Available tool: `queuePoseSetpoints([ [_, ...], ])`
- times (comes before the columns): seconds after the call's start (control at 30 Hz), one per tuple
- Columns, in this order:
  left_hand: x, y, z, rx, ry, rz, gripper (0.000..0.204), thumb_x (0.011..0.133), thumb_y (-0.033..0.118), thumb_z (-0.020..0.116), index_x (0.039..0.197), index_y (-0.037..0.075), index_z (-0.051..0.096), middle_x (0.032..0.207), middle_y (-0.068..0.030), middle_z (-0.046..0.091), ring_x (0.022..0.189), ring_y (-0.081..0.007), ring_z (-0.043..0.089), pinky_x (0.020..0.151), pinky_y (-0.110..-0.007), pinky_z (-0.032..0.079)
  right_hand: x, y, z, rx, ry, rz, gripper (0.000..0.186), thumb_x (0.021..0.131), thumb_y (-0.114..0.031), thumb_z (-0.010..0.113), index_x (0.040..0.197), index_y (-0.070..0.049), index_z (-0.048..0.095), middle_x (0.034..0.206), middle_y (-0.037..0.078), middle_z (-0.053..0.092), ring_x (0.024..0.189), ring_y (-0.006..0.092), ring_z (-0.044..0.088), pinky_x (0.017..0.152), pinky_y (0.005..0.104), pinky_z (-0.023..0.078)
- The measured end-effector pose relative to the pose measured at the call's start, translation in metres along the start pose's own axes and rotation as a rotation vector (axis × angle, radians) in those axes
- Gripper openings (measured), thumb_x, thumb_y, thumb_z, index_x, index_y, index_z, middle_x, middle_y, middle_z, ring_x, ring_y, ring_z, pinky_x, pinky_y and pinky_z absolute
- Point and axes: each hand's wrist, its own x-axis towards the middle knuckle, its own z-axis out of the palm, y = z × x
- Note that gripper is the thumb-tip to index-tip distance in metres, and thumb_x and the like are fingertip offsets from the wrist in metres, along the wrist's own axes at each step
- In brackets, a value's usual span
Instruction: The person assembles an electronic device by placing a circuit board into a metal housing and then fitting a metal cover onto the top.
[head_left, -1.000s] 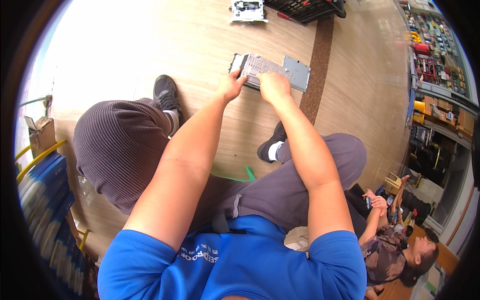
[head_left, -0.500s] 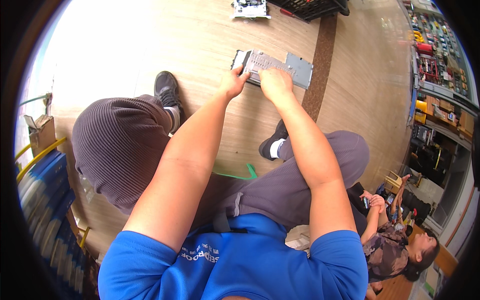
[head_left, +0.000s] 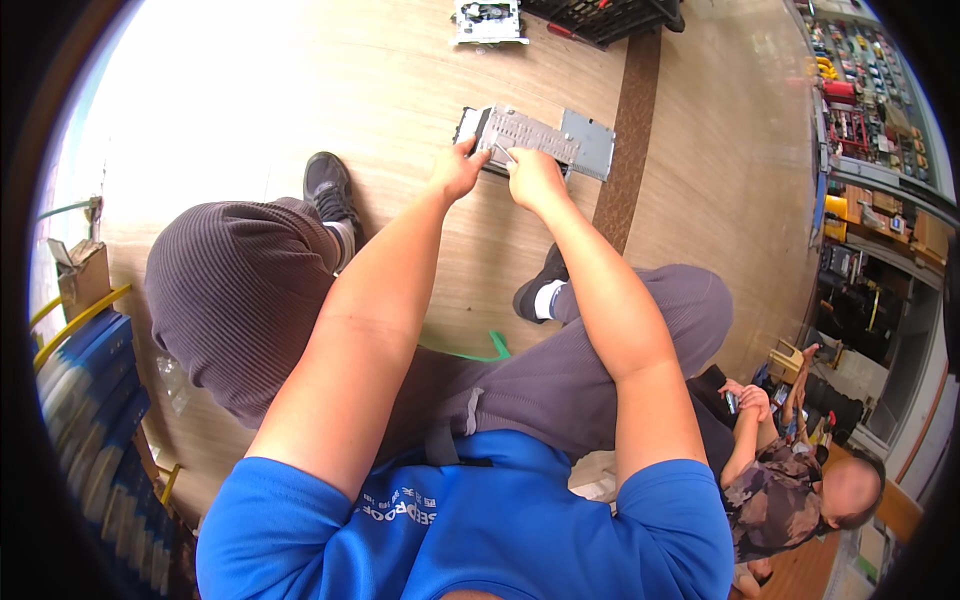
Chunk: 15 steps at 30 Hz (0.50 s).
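A silvery metal case point(head_left: 530, 130) with rows of small slots lies on the floor ahead of me, its left end dark and white. My left hand point(head_left: 458, 172) grips the near left corner of this case. My right hand point(head_left: 537, 180) is closed round a thin metal tool point(head_left: 502, 152), whose shaft points left onto the case's top near my left fingers. Its handle is hidden in my fist, so the exact kind of tool cannot be told. A flat grey metal plate point(head_left: 590, 145) extends at the case's right end.
Beyond the case lie a white-and-silver mechanism point(head_left: 488, 22), a black crate point(head_left: 605, 18) and a red-handled tool point(head_left: 575, 37). A green strip point(head_left: 498, 346) is between my legs. Another person point(head_left: 790, 495) sits at right near crowded shelves point(head_left: 870, 110). Blue stacked items point(head_left: 95, 400) stand at left.
The case and both hands appear slightly further left and lower in the view. My right hand has drawn back a little from the case top, and the tool's shaft now shows.
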Motion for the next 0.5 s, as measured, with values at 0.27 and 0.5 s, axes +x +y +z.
queuePoseSetpoints([
  [0.27,0.005,-0.016,-0.002,-0.027,0.008,0.004,0.059,0.088,0.031,0.066,0.133,-0.004,0.052,0.127,-0.0259,0.058,0.122,-0.0324,0.056,0.102,-0.037,0.042,-0.008,-0.012,-0.005,-0.453,0.12,-0.126,0.024,0.088,-0.014,0.052,0.104,-0.013,0.07,0.1,0.016,0.069,0.097,0.0338,0.066,0.082,0.045,0.052],
  [0.5,0.006,-0.016,-0.003,0.0,0.013,0.017,0.058,0.089,0.032,0.065,0.132,-0.004,0.052,0.127,-0.0256,0.058,0.121,-0.0325,0.056,0.102,-0.037,0.042,-0.002,-0.006,-0.005,-0.495,0.106,-0.152,0.026,0.087,-0.014,0.054,0.108,-0.016,0.07,0.102,0.014,0.069,0.097,0.0323,0.065,0.083,0.045,0.052],
])
